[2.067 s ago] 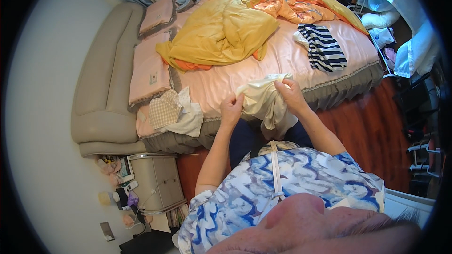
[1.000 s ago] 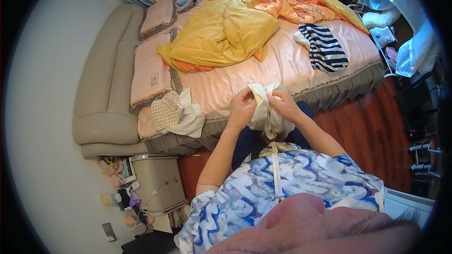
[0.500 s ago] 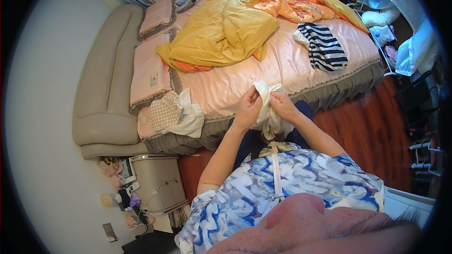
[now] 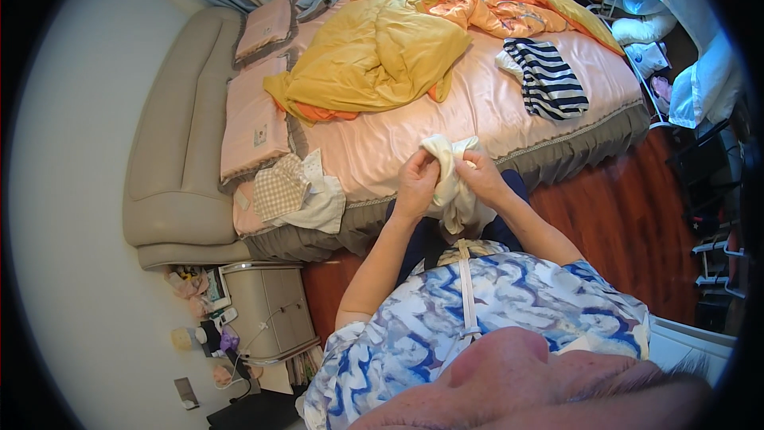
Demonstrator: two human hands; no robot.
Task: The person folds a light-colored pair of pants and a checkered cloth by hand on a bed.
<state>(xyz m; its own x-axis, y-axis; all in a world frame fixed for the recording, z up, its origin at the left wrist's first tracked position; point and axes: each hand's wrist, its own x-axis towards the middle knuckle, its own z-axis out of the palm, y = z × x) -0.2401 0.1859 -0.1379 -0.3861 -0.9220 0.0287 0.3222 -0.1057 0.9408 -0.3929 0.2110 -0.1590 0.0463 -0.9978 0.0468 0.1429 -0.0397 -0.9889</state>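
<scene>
Cream cloth [image 4: 453, 193] hangs at five o'clock from the yellow quilt [image 4: 382, 56], its upper folds pinched by the left hand [image 4: 415, 184] and the right hand [image 4: 482, 180], apparently so that it does not slip.

Forearms [image 4: 380, 264] angled inward, left hand [image 4: 418, 185] and right hand [image 4: 482, 179] close together, fingers [image 4: 419, 161] pinched.

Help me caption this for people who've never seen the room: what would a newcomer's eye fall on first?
Probably the big yellow quilt, heaped across the pink-covered bed. Next might come the black-and-white striped cloth, lying on the bed to the quilt's right. Nearer, a cream cloth hangs bunched between the person's left hand and right hand, by the bed's near edge.
</scene>
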